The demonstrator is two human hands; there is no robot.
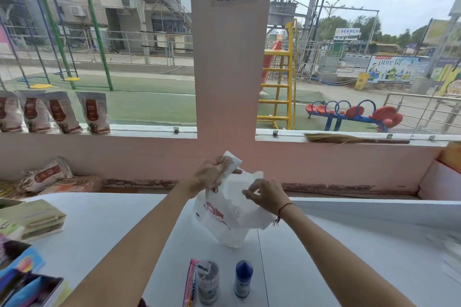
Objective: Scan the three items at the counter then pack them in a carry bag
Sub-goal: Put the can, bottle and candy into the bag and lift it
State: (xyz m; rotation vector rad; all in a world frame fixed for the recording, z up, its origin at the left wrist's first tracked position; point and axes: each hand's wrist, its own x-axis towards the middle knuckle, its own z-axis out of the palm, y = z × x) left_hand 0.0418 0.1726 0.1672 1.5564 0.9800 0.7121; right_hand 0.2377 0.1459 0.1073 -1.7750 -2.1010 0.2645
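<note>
White carry bag (232, 217) pinched between left hand (212, 174) and right hand (268, 195)

Pink wall (149, 157), daylit playground windows (124, 57)

The carry bag (225, 209) is thin white plastic, crinkled and faintly translucent, with a red print. The counter (324, 257) has a smooth, matt white top; on it the blue-capped bottle (243, 279) looks like glossy plastic, the clear container (208, 281) like see-through plastic, and the pink packet (190, 281) like shiny film. The broom (349, 139) on the sill has dry, rough straw bristles.
</note>
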